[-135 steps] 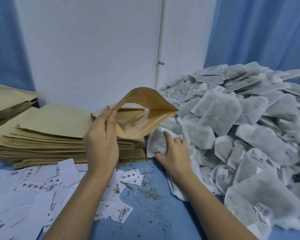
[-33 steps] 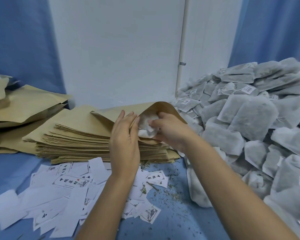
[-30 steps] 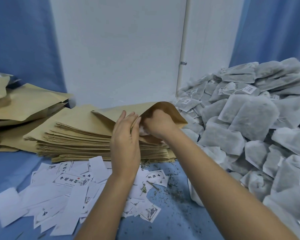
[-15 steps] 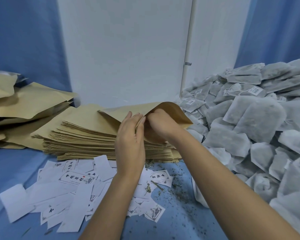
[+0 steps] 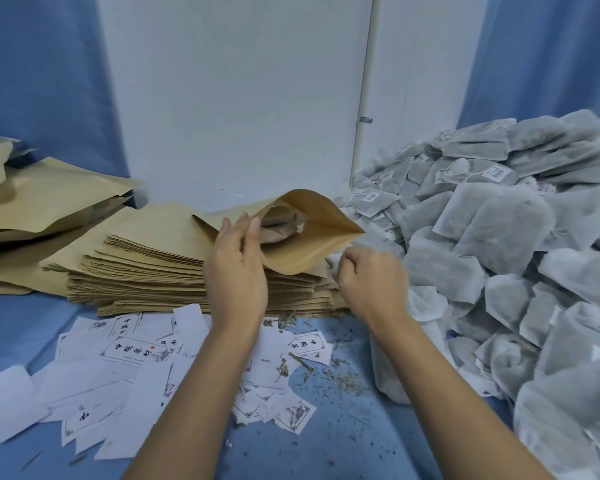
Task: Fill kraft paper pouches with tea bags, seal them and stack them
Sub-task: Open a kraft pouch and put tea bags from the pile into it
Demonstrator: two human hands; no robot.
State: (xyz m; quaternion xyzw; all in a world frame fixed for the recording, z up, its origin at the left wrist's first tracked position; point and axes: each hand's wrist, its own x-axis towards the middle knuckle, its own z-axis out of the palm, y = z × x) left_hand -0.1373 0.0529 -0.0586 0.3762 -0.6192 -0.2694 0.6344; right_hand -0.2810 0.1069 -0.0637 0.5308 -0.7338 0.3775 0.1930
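Closest to the camera, two bare forearms reach out over the blue table. Scattered on it at the left are white printed paper labels, and loose dry tea crumbs lie just right of them.

Past the labels, the left hand stands upright with its back to the camera. It pinches the near lip of an open kraft pouch and holds the mouth spread wide, facing right. Brownish shapes show inside the mouth (whether they are fingers or contents I cannot tell).

The pouch rests raised on top of a thick stack of flat empty pouches, which sits on the table directly behind the labels. The right hand hovers just to the right of the pouch mouth and apart from it. Its fingers are curled into a loose fist with nothing visible in them.

A large heap of grey-white tea bags fills the right side, from beside that hand back to the wall, and some of the bags show small tags on strings. On the far left, behind the flat stack, lie several bulkier kraft pouches, overlapping each other.

Farthest back are a white wall with a thin vertical pipe and blue curtains on both sides.
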